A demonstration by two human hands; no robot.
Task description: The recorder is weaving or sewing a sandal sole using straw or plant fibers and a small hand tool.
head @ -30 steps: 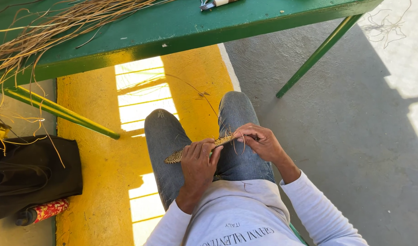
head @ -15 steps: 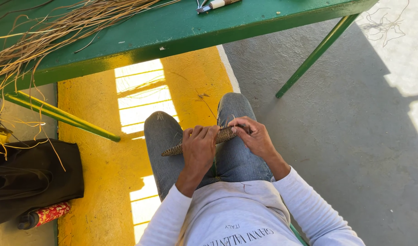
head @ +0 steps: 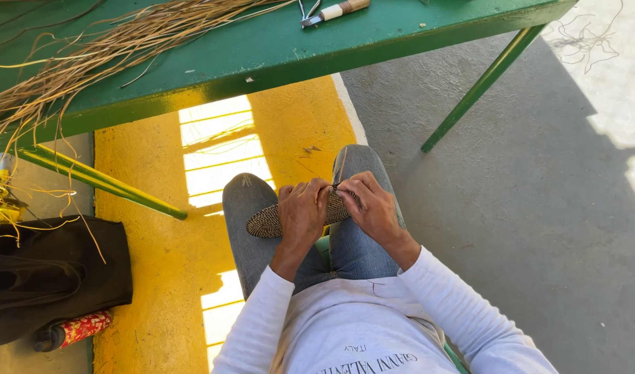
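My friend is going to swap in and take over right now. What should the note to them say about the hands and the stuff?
Left hand: gripping the middle of the flat oval woven piece, held over the lap.
Right hand: pinching the piece's right end.
Loose straw lies on the green table, with a small tool near its far edge. A dark bag sits on the floor at the left.
Done: a tightly woven oval. Left: cannot tell how much more weaving it needs.
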